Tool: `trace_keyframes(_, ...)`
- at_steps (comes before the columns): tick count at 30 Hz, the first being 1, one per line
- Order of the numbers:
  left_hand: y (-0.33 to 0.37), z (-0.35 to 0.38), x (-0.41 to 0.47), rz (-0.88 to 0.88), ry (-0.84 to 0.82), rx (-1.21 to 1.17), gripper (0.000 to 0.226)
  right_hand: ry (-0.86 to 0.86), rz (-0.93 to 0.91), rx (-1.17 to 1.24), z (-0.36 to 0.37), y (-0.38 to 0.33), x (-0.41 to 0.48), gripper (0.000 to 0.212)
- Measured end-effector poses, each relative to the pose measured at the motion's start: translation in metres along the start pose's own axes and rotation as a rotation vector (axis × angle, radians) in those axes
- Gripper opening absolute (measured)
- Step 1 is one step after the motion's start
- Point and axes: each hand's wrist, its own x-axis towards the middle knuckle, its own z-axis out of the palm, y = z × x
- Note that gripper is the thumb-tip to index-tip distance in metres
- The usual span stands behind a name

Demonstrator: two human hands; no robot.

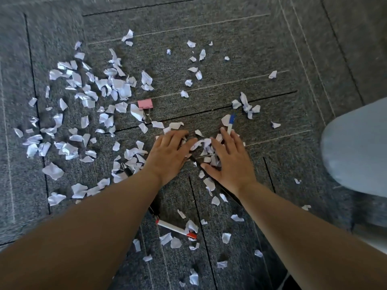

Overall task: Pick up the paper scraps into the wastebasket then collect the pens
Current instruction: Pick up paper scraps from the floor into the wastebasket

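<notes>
Low in the frame, a red-capped pen (177, 229) lies on grey carpet tiles (240, 59) among loose paper scraps (176, 242). Above it, at centre, two bare forearms reach forward. The left hand (169, 151) and right hand (228, 160) rest on the carpet with fingers spread wide, gripping nothing. They lie on either side of a small heap (204, 146) of scraps and appear to be raking it together for one lift.

Just left of the left wrist, a black pen (127, 169) is half buried in paper. A blue-capped pen (230, 122) lies just beside the right fingertips and could get swept in with the paper.

Further up, a pink binder clip (145, 105) sits among scraps. The thickest scatter (94, 86) fills the upper left. A pale blue-grey rounded shape (356, 147) at the right edge may be the wastebasket; I cannot tell.
</notes>
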Motion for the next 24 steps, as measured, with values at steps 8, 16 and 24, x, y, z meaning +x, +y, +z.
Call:
trace_keyframes(8, 0.009, 0.002, -0.012, -0.021, -0.022, -0.087, 0.047, 0.197, -0.132, 0.063, 0.01, -0.001, -0.017, 0.019)
trace_keyframes(16, 0.014, -0.05, -0.005, -0.052, -0.094, -0.159, 0.033, 0.154, -0.123, 0.137, -0.046, 0.011, -0.012, 0.01)
trace_keyframes(24, 0.064, -0.195, 0.048, 0.035, 0.073, -0.196, 0.022, 0.457, -0.168, 0.186, -0.192, 0.026, -0.033, 0.011)
